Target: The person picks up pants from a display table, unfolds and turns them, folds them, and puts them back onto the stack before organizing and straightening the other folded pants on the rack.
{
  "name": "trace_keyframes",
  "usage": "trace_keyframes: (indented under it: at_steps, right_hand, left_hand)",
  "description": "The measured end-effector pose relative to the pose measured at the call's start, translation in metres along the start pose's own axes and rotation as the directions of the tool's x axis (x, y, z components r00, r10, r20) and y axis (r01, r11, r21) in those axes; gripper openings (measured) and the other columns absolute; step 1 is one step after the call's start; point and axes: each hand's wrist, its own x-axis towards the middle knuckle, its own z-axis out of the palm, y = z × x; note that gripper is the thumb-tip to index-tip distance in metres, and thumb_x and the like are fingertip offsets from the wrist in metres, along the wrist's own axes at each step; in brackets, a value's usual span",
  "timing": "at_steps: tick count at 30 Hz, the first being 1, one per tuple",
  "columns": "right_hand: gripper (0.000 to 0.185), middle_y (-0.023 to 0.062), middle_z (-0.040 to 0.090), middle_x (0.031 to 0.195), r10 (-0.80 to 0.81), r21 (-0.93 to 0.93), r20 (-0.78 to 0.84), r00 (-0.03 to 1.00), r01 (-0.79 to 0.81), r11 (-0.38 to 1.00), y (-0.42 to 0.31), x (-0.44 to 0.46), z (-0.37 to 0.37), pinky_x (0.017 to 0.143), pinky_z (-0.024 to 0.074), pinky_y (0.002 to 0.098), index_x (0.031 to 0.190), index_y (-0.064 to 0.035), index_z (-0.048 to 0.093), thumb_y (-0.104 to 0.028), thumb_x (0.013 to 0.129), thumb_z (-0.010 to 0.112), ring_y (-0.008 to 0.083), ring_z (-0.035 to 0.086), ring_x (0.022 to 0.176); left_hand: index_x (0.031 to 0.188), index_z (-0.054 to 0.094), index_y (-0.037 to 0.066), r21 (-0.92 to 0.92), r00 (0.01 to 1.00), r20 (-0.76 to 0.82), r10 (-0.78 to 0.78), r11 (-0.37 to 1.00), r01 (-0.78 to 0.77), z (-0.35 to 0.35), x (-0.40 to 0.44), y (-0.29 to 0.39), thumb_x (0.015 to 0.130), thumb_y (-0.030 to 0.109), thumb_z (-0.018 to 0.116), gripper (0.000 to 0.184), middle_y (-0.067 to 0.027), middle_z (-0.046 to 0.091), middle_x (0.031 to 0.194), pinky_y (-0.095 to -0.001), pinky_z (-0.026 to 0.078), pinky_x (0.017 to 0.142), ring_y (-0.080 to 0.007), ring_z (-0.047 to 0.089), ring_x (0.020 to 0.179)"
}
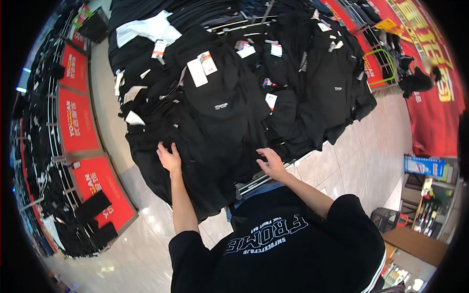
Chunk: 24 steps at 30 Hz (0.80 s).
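Note:
A black garment with a small white print lies spread across the near side of a heaped display. White and orange paper tags rest on its upper part. At its left side is my left hand, thumb and fingers apart, over the black cloth. My right hand is by the garment's right edge, fingers loosely bent and apart, with nothing visible in them. Whether the fingertips touch the cloth I cannot tell. The garment's lower end hangs over the display's front rail.
More black clothes with tags are piled on the right, and a white garment lies at the back left. Racks with red sign panels line the left. A person is at the far right. Tiled floor surrounds the display.

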Motion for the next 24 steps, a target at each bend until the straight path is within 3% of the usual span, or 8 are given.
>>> trace_keyframes:
  at_steps: [6,8,10,12,15,19,22,24]
  right_hand:
    - [0.050,0.0190,0.059,0.118,0.127,-0.259,-0.271,0.954,-0.200,0.945,0.050,0.000,-0.063,0.096,0.0453,0.0438,0.126,-0.0012,0.055,-0.013,0.080,0.074,0.0383,0.054,0.111]
    - [0.066,0.0195,0.055,0.129,0.135,-0.347,-0.298,0.945,-0.239,0.907,0.069,0.012,-0.081,0.101,0.0426,0.0454,0.134,-0.0032,0.050,-0.018,0.077,0.079,0.0397,0.050,0.119]
    - [0.086,0.0207,0.046,0.142,0.136,-0.412,-0.272,0.953,-0.243,0.878,0.094,0.027,-0.095,0.104,0.0404,0.0484,0.145,-0.0080,0.043,-0.024,0.071,0.084,0.0428,0.045,0.125]
    - [0.105,0.0221,0.035,0.151,0.085,-0.592,-0.241,0.967,-0.215,0.777,0.110,0.047,-0.109,0.106,0.0375,0.0542,0.154,-0.0159,0.031,-0.034,0.067,0.088,0.0460,0.042,0.128]
    - [0.116,0.0253,0.029,0.154,0.221,-0.662,-0.137,0.966,-0.255,0.705,0.143,0.070,-0.122,0.105,0.0371,0.0575,0.158,-0.0247,0.021,-0.044,0.065,0.088,0.0471,0.042,0.127]
    - [0.113,0.0279,0.035,0.147,0.362,-0.637,0.091,0.928,-0.225,0.738,0.177,0.061,-0.131,0.097,0.0433,0.0546,0.157,-0.0305,0.022,-0.047,0.066,0.087,0.0434,0.044,0.126]
    - [0.067,0.0236,0.055,0.120,0.234,-0.520,0.066,0.970,-0.167,0.838,0.198,0.049,-0.146,0.083,0.0511,0.0498,0.133,-0.0185,0.053,-0.031,0.074,0.080,0.0405,0.059,0.109]
    - [0.053,0.0224,0.060,0.110,0.265,-0.453,0.132,0.955,-0.179,0.873,0.207,0.045,-0.150,0.080,0.0520,0.0501,0.122,-0.0147,0.059,-0.026,0.074,0.078,0.0405,0.062,0.100]
  left_hand:
    - [0.124,0.052,0.004,0.018,0.996,0.072,-0.049,0.999,0.047,0.007,0.004,-0.007,0.085,0.028,0.074,0.051,-0.0149,0.058,0.102,-0.0445,0.049,0.079,-0.0332,0.060,0.090]
    - [0.123,0.054,0.001,-0.125,0.985,-0.174,0.013,0.992,-0.035,0.004,-0.024,0.008,0.088,0.024,0.072,0.046,-0.0174,0.057,0.107,-0.0426,0.049,0.080,-0.0333,0.058,0.090]
    - [0.118,0.057,-0.001,-0.111,0.968,-0.241,0.068,0.989,-0.097,-0.010,-0.065,0.038,0.090,0.021,0.071,0.039,-0.0173,0.058,0.106,-0.0361,0.050,0.079,-0.0266,0.059,0.086]
    - [0.120,0.057,-0.001,-0.342,0.996,-0.066,-0.068,0.939,0.041,-0.016,-0.113,0.071,0.090,0.017,0.070,0.037,-0.0140,0.055,0.111,-0.0331,0.050,0.074,-0.0212,0.059,0.083]
    - [0.117,0.059,-0.001,-0.395,0.994,0.094,-0.062,0.914,0.094,-0.003,-0.186,0.102,0.091,0.014,0.068,0.031,-0.0101,0.059,0.106,-0.0285,0.050,0.071,-0.0152,0.059,0.080]
    - [0.113,0.061,0.000,-0.440,0.939,0.331,-0.092,0.865,0.240,0.027,-0.264,0.157,0.091,0.013,0.069,0.027,-0.0086,0.065,0.098,-0.0281,0.051,0.071,-0.0147,0.062,0.083]
    - [0.112,0.063,0.000,-0.495,0.891,0.437,-0.123,0.794,0.353,0.067,-0.310,0.192,0.092,0.017,0.068,0.027,-0.0107,0.067,0.100,-0.0306,0.052,0.075,-0.0180,0.065,0.086]
    - [0.112,0.064,-0.001,-0.458,0.878,0.470,-0.093,0.825,0.332,0.091,-0.328,0.220,0.093,0.019,0.068,0.027,-0.0116,0.067,0.101,-0.0311,0.052,0.078,-0.0188,0.065,0.088]
